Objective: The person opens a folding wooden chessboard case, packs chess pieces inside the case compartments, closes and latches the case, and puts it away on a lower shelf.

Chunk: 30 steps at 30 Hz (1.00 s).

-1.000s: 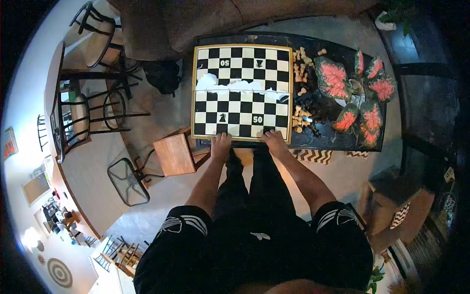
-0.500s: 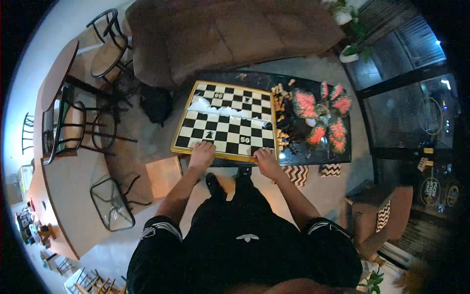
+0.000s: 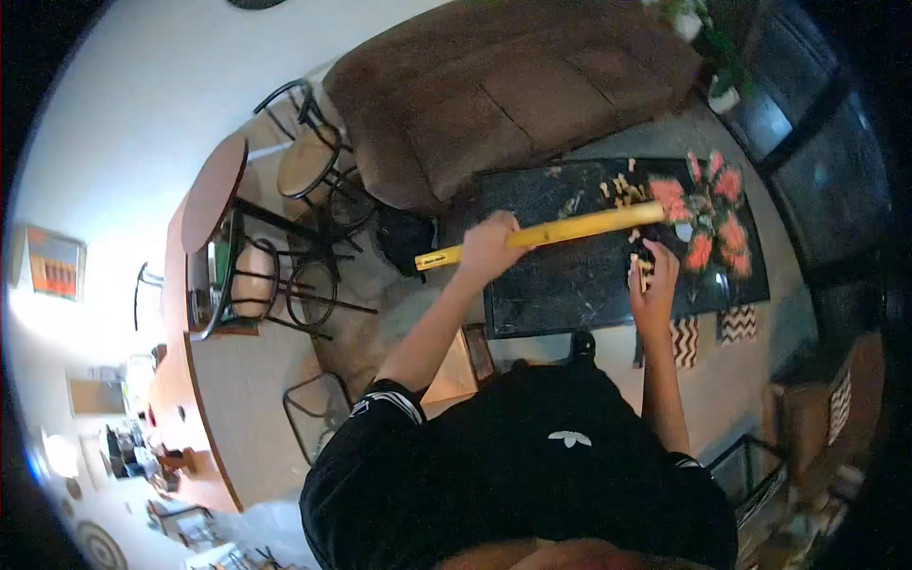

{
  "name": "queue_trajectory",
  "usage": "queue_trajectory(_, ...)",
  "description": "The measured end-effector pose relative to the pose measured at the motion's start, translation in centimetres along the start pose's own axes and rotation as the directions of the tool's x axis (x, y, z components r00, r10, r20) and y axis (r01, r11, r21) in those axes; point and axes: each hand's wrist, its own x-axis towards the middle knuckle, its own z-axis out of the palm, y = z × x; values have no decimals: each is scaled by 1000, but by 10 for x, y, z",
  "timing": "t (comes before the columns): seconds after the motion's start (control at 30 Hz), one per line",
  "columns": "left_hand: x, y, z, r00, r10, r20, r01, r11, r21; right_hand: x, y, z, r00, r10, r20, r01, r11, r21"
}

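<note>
My left hand [image 3: 489,250] is closed on the chessboard [image 3: 579,226], which is raised above the black table and seen edge-on. Only its yellow wooden side shows, slanting up to the right; the checkered face is hidden. My right hand [image 3: 654,290] is off the board, low at the table's right part, with thumb and fingers apart. Light and dark chess pieces [image 3: 644,270] show by its fingertips. More pale pieces [image 3: 622,188] lie scattered beyond the board's right end.
The black table [image 3: 551,294] has a pink flower arrangement [image 3: 703,204] at its right. A brown sofa [image 3: 513,85] stands behind it. To the left are a black bag [image 3: 404,237], chairs [image 3: 309,161] and a counter [image 3: 252,408]. Zigzag-patterned cushions [image 3: 737,323] sit by the near edge.
The chessboard has gone from lying face up under both hands to being lifted and tipped on edge in my left hand. My right hand has let go and moved to the pieces.
</note>
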Motion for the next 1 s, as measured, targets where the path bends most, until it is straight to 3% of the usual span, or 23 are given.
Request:
queue_trajectory(0.07,8,4,-12,994,-109,-18,110,994,14,-14,-2,-3,997,72,-39,-68,993,99)
queue_trajectory(0.17,5,-3,-29,981,-187,-47,187,982,-19,-43,14,1,998,40,-42,-40,999,-8)
queue_trajectory(0.2,2,-5,-34,977,-212,-26,211,977,-21,-53,17,1,994,95,-59,-97,995,-32)
queue_trajectory(0.27,-11,-15,-36,975,-210,-75,196,968,-155,-71,22,1,946,317,64,-323,933,156)
queue_trajectory(0.33,-24,-17,-40,936,-352,18,329,854,-403,-89,28,1,916,397,54,-400,902,165)
queue_trajectory(0.43,-48,-20,-48,970,-244,11,233,912,-337,-131,61,30,857,511,66,-512,831,218)
queue_trajectory(0.5,-65,-14,-51,963,-269,-17,242,891,-384,-167,88,53,707,667,235,-707,664,244)
queue_trajectory(0.53,-70,-4,-58,969,-246,2,229,898,-375,-172,87,56,566,760,319,-821,484,303)
queue_trajectory(0.57,-74,6,-65,971,-241,4,227,909,-348,-173,90,58,556,774,302,-826,472,309)
queue_trajectory(0.63,-82,29,-85,970,-242,23,237,919,-315,-189,104,71,384,793,474,-916,264,301)
queue_trajectory(0.77,-92,53,-126,918,-397,20,356,799,-485,-187,106,92,348,786,511,-937,282,205)
queue_trajectory(0.83,-96,44,-140,899,-436,47,395,758,-519,-168,92,91,303,749,589,-933,107,344)
queue_trajectory(0.9,-99,17,-145,943,-333,28,287,764,-578,-159,91,96,382,642,665,-874,17,486)
queue_trajectory(0.97,-99,17,-149,893,-441,91,390,657,-645,-149,88,104,450,558,697,-791,-114,602)
queue_trajectory(1.0,-101,4,-145,892,-442,88,392,664,-637,-144,82,109,439,564,700,-797,-116,593)
